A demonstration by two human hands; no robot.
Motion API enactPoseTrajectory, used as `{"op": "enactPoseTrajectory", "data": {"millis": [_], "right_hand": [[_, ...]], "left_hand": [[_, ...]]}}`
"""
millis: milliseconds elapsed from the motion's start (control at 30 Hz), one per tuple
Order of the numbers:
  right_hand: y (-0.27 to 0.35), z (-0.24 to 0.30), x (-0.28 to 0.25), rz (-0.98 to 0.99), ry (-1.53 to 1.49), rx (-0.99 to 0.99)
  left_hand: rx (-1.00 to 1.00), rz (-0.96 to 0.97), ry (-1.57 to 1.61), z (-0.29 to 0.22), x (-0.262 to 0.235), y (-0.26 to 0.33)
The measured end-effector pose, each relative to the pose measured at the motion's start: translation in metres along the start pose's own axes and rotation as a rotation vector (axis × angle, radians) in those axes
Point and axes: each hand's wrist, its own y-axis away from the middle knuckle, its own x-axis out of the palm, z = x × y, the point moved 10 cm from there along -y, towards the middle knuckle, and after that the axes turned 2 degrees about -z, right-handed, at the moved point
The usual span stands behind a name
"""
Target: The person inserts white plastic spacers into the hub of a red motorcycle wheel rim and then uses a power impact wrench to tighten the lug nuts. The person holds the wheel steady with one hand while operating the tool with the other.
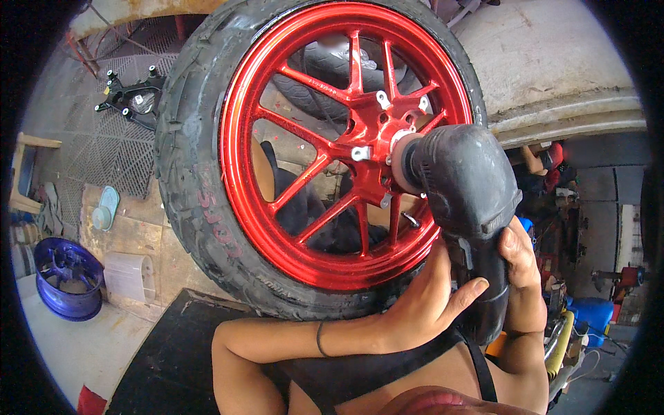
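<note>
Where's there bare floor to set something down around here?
Pale floor shows bare at lower left, between the purple rim, red scrap and black surface. A smaller brown patch lies between the blue-green item and the tyre. Right of the red hub is crowded: power tool, left hand, right hand.

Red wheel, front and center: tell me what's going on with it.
A person grips a black power tool by its handle, with the left hand and right hand both on it. The tool's round pad is at the middle of the red wheel; whether it is spinning can't be told. A black tire surrounds the wheel, and a purple wheel sits off to the left.
</note>
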Motion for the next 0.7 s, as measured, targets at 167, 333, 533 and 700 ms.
{"op": "enactPoseTrajectory", "data": {"millis": [167,333,533,700], "right_hand": [[-0.005,0.002,0.002,-0.017,-0.028,0.008],[-0.004,-0.003,-0.001,-0.028,-0.031,0.04],[0.001,-0.009,-0.005,-0.031,-0.018,0.041],[0.004,-0.005,-0.005,-0.043,0.008,0.028]], "left_hand": [[-0.032,-0.023,0.126,0.004,-0.001,-0.003],[-0.009,-0.037,0.016,0.006,-0.002,-0.002],[0.095,-0.095,-0.136,0.0,-0.001,0.004],[0.028,-0.032,-0.01,0.0,0.002,0.0]]}}
